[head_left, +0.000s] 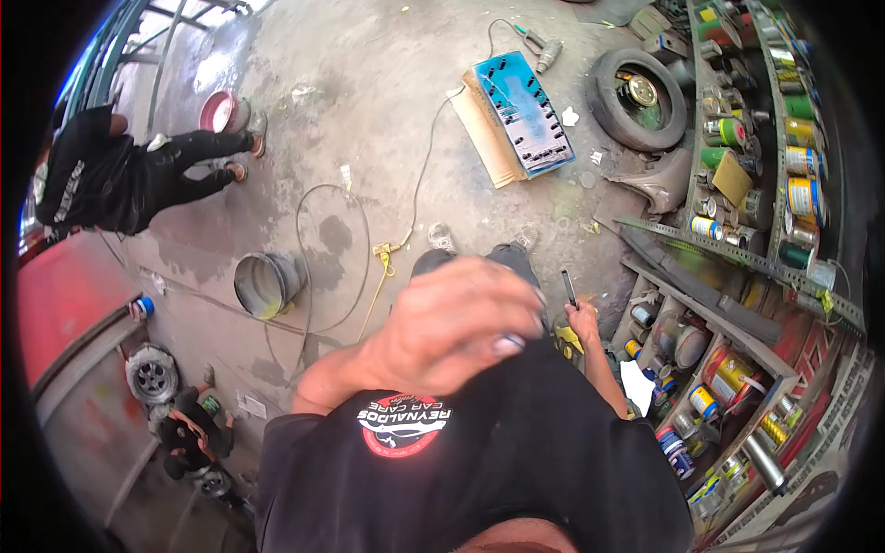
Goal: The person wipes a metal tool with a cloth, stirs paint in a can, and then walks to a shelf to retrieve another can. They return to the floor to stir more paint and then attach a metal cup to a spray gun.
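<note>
Close to the camera, my left hand [452, 318] is raised in front of the black shirt [553, 442], its fingers curled in. What those fingers may hold is hidden, and the hand is a little blurred. Lower down and to the right, my right hand [582, 319] is closed around a thin dark pen-like object [569, 288] that points up and away. A yellow item [570, 339] shows just beside that hand. My shoes [442, 238] stand on the concrete floor.
Ahead lies a blue panel [524, 115] with black parts on cardboard [486, 138], near a heat gun [548, 55]. A tire [636, 100] and paint-can shelves [737, 226] stand right. Left are a bucket [267, 284], cords [367, 217] and people [101, 175].
</note>
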`<state>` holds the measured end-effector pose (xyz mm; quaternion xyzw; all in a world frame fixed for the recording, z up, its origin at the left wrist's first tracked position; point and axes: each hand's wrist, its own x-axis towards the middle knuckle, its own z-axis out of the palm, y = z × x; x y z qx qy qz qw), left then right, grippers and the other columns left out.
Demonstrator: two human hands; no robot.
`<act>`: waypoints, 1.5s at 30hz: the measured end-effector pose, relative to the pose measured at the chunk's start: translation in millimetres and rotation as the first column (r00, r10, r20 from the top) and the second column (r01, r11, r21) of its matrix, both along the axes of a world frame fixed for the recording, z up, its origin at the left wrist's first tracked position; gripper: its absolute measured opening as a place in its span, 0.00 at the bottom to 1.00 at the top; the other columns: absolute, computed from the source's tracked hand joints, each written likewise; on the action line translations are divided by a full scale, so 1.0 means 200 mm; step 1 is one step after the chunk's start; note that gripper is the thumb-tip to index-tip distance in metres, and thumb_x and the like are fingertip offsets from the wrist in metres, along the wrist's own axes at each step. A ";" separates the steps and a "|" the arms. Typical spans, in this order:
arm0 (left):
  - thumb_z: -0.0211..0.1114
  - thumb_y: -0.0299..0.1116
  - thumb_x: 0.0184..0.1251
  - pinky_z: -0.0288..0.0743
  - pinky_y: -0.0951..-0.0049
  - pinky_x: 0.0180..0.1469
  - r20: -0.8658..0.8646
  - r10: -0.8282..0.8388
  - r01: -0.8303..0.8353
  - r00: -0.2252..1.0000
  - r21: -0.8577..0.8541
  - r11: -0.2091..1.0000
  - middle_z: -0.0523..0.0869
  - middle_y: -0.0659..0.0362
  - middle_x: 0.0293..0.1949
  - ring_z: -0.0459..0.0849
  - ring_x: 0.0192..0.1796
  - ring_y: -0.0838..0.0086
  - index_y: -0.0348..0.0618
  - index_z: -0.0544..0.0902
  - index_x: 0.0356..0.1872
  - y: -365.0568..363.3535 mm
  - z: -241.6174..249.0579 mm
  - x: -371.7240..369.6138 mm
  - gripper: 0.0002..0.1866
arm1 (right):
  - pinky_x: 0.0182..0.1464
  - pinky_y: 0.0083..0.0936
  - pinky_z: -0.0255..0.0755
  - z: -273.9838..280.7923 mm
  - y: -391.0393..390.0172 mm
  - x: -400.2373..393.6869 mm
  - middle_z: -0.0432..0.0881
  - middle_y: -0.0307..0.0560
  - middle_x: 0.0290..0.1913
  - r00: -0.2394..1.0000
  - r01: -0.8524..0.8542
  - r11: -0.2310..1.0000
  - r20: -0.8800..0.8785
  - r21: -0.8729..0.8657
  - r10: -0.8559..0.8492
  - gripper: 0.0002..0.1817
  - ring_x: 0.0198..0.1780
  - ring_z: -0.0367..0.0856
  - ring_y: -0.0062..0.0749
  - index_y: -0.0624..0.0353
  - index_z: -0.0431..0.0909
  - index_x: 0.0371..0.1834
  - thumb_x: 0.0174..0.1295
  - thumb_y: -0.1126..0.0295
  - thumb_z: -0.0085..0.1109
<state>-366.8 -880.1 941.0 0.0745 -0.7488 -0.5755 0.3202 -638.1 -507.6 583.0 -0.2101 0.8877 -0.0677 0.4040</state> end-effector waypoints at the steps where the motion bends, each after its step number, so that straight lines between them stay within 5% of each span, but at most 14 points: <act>1: 0.65 0.32 0.68 0.79 0.60 0.51 -0.087 -0.038 0.040 0.995 0.023 0.999 0.87 0.49 0.39 0.88 0.43 0.56 0.36 0.85 0.36 0.02 0.02 -0.02 0.08 | 0.44 0.47 0.74 0.00 -0.02 0.00 0.83 0.65 0.34 1.000 -0.018 1.000 -0.012 -0.011 0.017 0.17 0.41 0.83 0.62 0.63 0.81 0.38 0.61 0.58 0.60; 6: 0.64 0.42 0.71 0.76 0.62 0.41 -0.461 -0.168 0.231 0.872 0.083 0.969 0.85 0.52 0.36 0.85 0.37 0.59 0.38 0.82 0.31 0.06 0.21 -0.12 0.16 | 0.38 0.39 0.75 -0.27 0.05 -0.10 0.85 0.53 0.27 0.989 0.066 0.992 0.141 -0.108 -0.050 0.14 0.32 0.85 0.46 0.61 0.82 0.37 0.61 0.60 0.61; 8: 0.62 0.41 0.74 0.76 0.63 0.40 -0.644 -0.084 0.161 0.760 0.062 0.985 0.83 0.54 0.34 0.84 0.34 0.61 0.40 0.82 0.33 0.11 0.20 -0.22 0.14 | 0.37 0.37 0.76 -0.31 0.03 -0.11 0.85 0.50 0.26 0.994 0.042 0.993 0.101 -0.113 -0.031 0.13 0.29 0.84 0.40 0.61 0.82 0.36 0.62 0.61 0.61; 14: 0.64 0.46 0.72 0.73 0.63 0.33 -0.783 -0.115 0.188 0.611 0.002 0.982 0.81 0.52 0.31 0.81 0.32 0.58 0.39 0.82 0.28 0.17 0.21 -0.28 0.20 | 0.32 0.28 0.71 0.06 -0.18 0.02 0.83 0.43 0.24 0.998 0.011 0.996 0.064 -0.088 -0.006 0.10 0.26 0.79 0.26 0.61 0.83 0.40 0.65 0.65 0.59; 16: 0.65 0.46 0.71 0.74 0.64 0.35 -0.687 -0.201 0.214 0.698 -0.068 0.975 0.83 0.52 0.33 0.82 0.34 0.59 0.39 0.83 0.30 0.17 0.22 -0.25 0.18 | 0.32 0.29 0.72 0.01 -0.12 0.01 0.83 0.44 0.25 0.997 0.021 0.996 0.074 -0.091 -0.014 0.10 0.27 0.80 0.26 0.61 0.83 0.40 0.65 0.65 0.59; 19: 0.67 0.46 0.68 0.74 0.63 0.39 -0.360 -0.327 0.288 0.874 -0.159 0.944 0.82 0.55 0.35 0.82 0.37 0.61 0.40 0.82 0.33 0.10 0.23 -0.13 0.17 | 0.38 0.37 0.76 -0.26 0.11 -0.05 0.86 0.53 0.28 0.983 0.116 0.992 0.153 -0.058 -0.105 0.13 0.32 0.86 0.41 0.61 0.83 0.39 0.62 0.62 0.61; 22: 0.72 0.44 0.61 0.76 0.61 0.42 -0.130 -0.162 0.145 0.978 -0.128 0.981 0.83 0.55 0.39 0.83 0.40 0.60 0.42 0.83 0.37 0.14 -0.04 -0.10 0.16 | 0.40 0.40 0.76 -0.18 0.16 -0.01 0.86 0.55 0.28 0.982 -0.188 0.949 -0.026 -0.255 0.188 0.14 0.33 0.86 0.46 0.62 0.83 0.38 0.61 0.61 0.61; 23: 0.73 0.41 0.59 0.76 0.59 0.46 0.121 -0.091 0.106 0.988 -0.120 0.987 0.84 0.53 0.40 0.83 0.43 0.57 0.42 0.83 0.41 0.13 -0.16 -0.06 0.15 | 0.42 0.42 0.76 -0.12 0.09 0.04 0.85 0.57 0.29 0.998 0.054 0.997 0.031 -0.051 -0.053 0.14 0.35 0.85 0.51 0.62 0.82 0.37 0.60 0.60 0.61; 26: 0.70 0.39 0.61 0.76 0.55 0.53 0.634 0.257 -0.020 0.730 -0.356 0.934 0.83 0.48 0.47 0.82 0.52 0.52 0.42 0.79 0.52 0.11 -0.81 0.09 0.21 | 0.36 0.33 0.75 -0.07 0.08 0.08 0.84 0.49 0.27 0.999 0.041 0.998 0.000 -0.054 -0.041 0.13 0.30 0.83 0.33 0.65 0.82 0.37 0.62 0.64 0.61; 28: 0.69 0.40 0.61 0.76 0.53 0.53 0.826 0.349 0.151 0.443 -0.452 0.879 0.84 0.48 0.45 0.83 0.50 0.50 0.42 0.79 0.53 0.12 -1.25 0.35 0.22 | 0.38 0.35 0.75 -0.17 0.16 0.08 0.85 0.51 0.28 1.000 0.024 0.997 -0.017 -0.077 -0.025 0.14 0.31 0.84 0.37 0.64 0.82 0.38 0.62 0.61 0.61; 30: 0.72 0.42 0.57 0.78 0.54 0.55 0.979 0.158 0.106 0.128 -0.172 0.979 0.86 0.47 0.47 0.84 0.52 0.53 0.43 0.84 0.50 0.15 -1.57 0.62 0.22 | 0.38 0.36 0.75 -0.12 0.13 0.10 0.85 0.52 0.28 0.995 -0.047 0.996 -0.094 -0.076 0.040 0.15 0.32 0.85 0.38 0.64 0.82 0.38 0.62 0.60 0.61; 32: 0.71 0.45 0.57 0.78 0.55 0.57 0.993 0.058 -0.070 0.101 -0.051 0.996 0.86 0.45 0.50 0.84 0.54 0.52 0.43 0.85 0.51 0.23 -1.92 0.98 0.23 | 0.38 0.36 0.76 -0.07 0.10 0.12 0.85 0.52 0.27 0.999 -0.004 0.999 -0.036 -0.052 0.002 0.16 0.31 0.86 0.39 0.64 0.82 0.37 0.63 0.59 0.61; 36: 0.69 0.49 0.58 0.76 0.57 0.61 0.982 -0.012 -0.207 -0.191 -0.029 0.978 0.86 0.42 0.51 0.83 0.57 0.51 0.40 0.85 0.52 0.37 -2.02 1.47 0.26 | 0.38 0.35 0.76 -0.11 0.11 0.15 0.84 0.50 0.25 1.000 -0.006 0.998 -0.026 -0.056 0.004 0.16 0.29 0.85 0.37 0.64 0.81 0.37 0.63 0.59 0.61; 45: 0.65 0.47 0.63 0.77 0.60 0.57 0.971 0.227 -0.510 0.071 -0.160 0.845 0.88 0.42 0.46 0.86 0.52 0.51 0.38 0.84 0.54 0.35 -1.86 1.35 0.25 | 0.38 0.37 0.76 -0.17 0.03 0.07 0.84 0.52 0.25 0.990 -0.143 0.985 -0.005 -0.101 0.143 0.15 0.30 0.85 0.41 0.65 0.81 0.34 0.62 0.61 0.60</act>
